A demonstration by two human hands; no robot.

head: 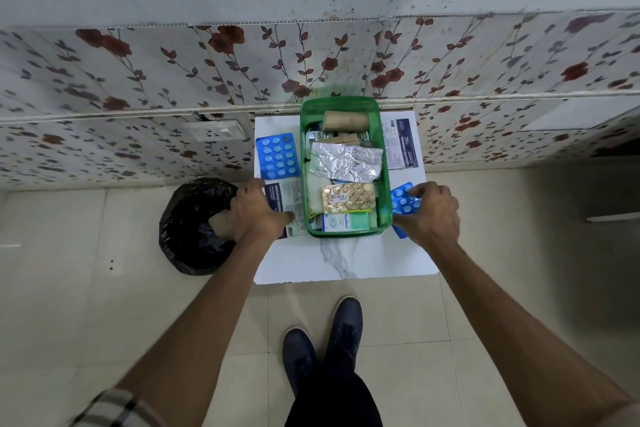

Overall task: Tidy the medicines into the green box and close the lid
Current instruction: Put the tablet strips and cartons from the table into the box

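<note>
While open green plastic box [346,166] sits mid-table, I see left hand [258,210] pressing flat dressing packet [289,199] left of box, right hand [427,213] pinching blue blister strip [401,199] right of box; lift strip clear over rim, lay flat.

The white table [341,262] is bare along its near edge, in front of the green box [381,218]; a hand can pass there. The box is open on top but heaped full, a crumpled foil strip [346,163] uppermost. Left edge: a blue blister pack [277,156] and a dressing packet [289,196] fill it. Right edge: another packet [401,144] and a second blue blister [401,199]. The far edge meets the flowered wall [207,80].
</note>
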